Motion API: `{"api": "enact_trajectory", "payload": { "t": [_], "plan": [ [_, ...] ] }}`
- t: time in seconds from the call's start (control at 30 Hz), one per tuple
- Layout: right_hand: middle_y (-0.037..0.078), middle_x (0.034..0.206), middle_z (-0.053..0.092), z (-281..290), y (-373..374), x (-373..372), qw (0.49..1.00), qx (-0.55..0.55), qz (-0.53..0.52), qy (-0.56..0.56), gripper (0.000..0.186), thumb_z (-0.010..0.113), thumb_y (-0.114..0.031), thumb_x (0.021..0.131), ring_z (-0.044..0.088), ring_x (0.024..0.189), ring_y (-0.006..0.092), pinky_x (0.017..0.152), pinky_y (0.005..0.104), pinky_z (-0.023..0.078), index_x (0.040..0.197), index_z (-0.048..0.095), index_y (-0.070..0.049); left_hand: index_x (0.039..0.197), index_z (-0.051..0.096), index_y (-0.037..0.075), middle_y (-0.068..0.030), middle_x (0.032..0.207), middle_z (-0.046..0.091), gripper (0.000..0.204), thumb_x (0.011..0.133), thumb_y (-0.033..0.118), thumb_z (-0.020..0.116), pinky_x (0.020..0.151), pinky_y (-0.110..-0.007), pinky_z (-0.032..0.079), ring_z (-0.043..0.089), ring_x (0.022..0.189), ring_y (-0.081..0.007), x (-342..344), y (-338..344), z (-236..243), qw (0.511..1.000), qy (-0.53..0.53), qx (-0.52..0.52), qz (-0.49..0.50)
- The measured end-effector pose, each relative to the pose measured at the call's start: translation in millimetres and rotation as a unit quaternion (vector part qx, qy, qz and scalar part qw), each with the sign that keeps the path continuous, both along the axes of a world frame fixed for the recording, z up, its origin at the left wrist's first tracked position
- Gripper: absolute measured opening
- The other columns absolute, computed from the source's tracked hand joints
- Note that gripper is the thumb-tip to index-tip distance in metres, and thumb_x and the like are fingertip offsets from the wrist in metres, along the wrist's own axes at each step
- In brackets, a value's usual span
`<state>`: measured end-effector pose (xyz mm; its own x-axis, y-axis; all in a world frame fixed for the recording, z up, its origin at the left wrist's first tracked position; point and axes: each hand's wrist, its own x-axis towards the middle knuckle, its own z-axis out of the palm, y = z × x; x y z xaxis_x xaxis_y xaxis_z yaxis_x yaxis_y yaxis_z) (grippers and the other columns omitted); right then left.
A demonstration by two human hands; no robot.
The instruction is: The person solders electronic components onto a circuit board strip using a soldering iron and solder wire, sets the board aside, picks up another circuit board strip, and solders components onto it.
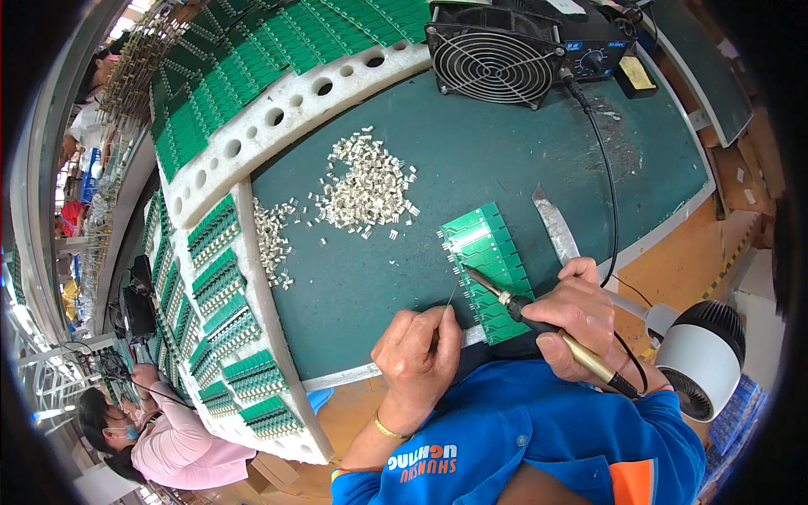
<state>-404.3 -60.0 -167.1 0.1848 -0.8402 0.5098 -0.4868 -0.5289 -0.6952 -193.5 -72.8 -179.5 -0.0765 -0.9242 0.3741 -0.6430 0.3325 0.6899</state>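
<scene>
A green circuit board panel (486,273) lies flat on the dark green mat, close to the table's near edge. My right hand (576,318) is wrapped round a soldering iron (589,358), whose tip rests on or just above the panel near its left edge. Thumb and fingers of my left hand (418,349) pinch a thin solder wire (452,295), which points up toward the same left edge of the panel. Whether tip and wire touch the board cannot be made out.
Small white connectors (366,185) lie heaped on the mat. White foam trays (278,118) hold green boards at left and back. A fume fan (497,59) and soldering station (593,55) stand behind. A metal blade (555,223) lies right; a white fan (703,358) stands beside me. A co-worker (181,438) sits left.
</scene>
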Motion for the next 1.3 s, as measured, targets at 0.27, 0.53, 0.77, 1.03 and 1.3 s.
{"api": "enact_trajectory", "payload": {
  "t": [0.27, 0.53, 0.77, 1.03, 1.3],
  "plan": [
    [0.002, 0.067, 0.064, 1.2, 3.6, -1.6, 1.0, 0.013, 0.009, 0.0, 0.025, 0.066, -0.032, 0.091, 0.055, 0.056, 0.019, 0.074, 0.0394, 0.04, 0.097, 0.067, -0.007, 0.077, 0.069, 0.002, -0.0055, 0.06, 0.056, 0.008, 0.076, -0.003, 0.075, 0.045, -0.027, 0.039, 0.05, 0.049, -0.0134, -0.6, 2.3, 0.5, 1.0, 0.0, 0.011, -0.003],
    [0.002, 0.068, 0.064, 3.8, 6.2, -2.2, 1.0, 0.023, 0.01, 0.003, 0.025, 0.067, -0.032, 0.091, 0.056, 0.057, 0.0194, 0.075, 0.0403, 0.04, 0.097, 0.067, -0.007, 0.077, 0.069, 0.002, -0.0061, 0.06, 0.056, 0.008, 0.075, -0.003, 0.075, 0.046, -0.028, 0.04, 0.051, 0.049, -0.0145, -0.5, 3.1, 1.0, 1.0, 0.004, 0.011, -0.003],
    [0.001, 0.068, 0.063, 5.6, 7.9, -2.4, 1.0, 0.018, 0.014, 0.019, 0.026, 0.067, -0.032, 0.091, 0.056, 0.057, 0.0188, 0.074, 0.0401, 0.04, 0.098, 0.067, -0.007, 0.078, 0.069, 0.002, -0.006, 0.061, 0.057, 0.008, 0.076, -0.003, 0.075, 0.045, -0.027, 0.039, 0.051, 0.049, -0.0133, 0.1, 4.3, -0.8, 1.0, 0.006, 0.006, -0.006],
    [0.001, 0.069, 0.064, 5.0, 9.5, -1.6, 0.999, 0.011, 0.014, 0.034, 0.027, 0.067, -0.033, 0.09, 0.057, 0.058, 0.0184, 0.073, 0.0408, 0.041, 0.099, 0.067, -0.007, 0.079, 0.069, 0.002, -0.0057, 0.061, 0.056, 0.008, 0.076, -0.003, 0.075, 0.045, -0.026, 0.038, 0.05, 0.048, -0.0125, -0.1, 4.2, -1.6, 1.0, 0.008, 0.013, -0.011],
    [0.001, 0.069, 0.064, 4.8, 10.0, -1.6, 0.999, 0.012, 0.016, 0.041, 0.027, 0.067, -0.033, 0.09, 0.057, 0.059, 0.0183, 0.073, 0.0405, 0.041, 0.1, 0.066, -0.007, 0.078, 0.069, 0.002, -0.0054, 0.061, 0.057, 0.008, 0.077, -0.004, 0.074, 0.046, -0.027, 0.039, 0.05, 0.049, -0.013, -0.4, 3.9, -0.7, 1.0, 0.009, 0.013, -0.004]
  ]
}}
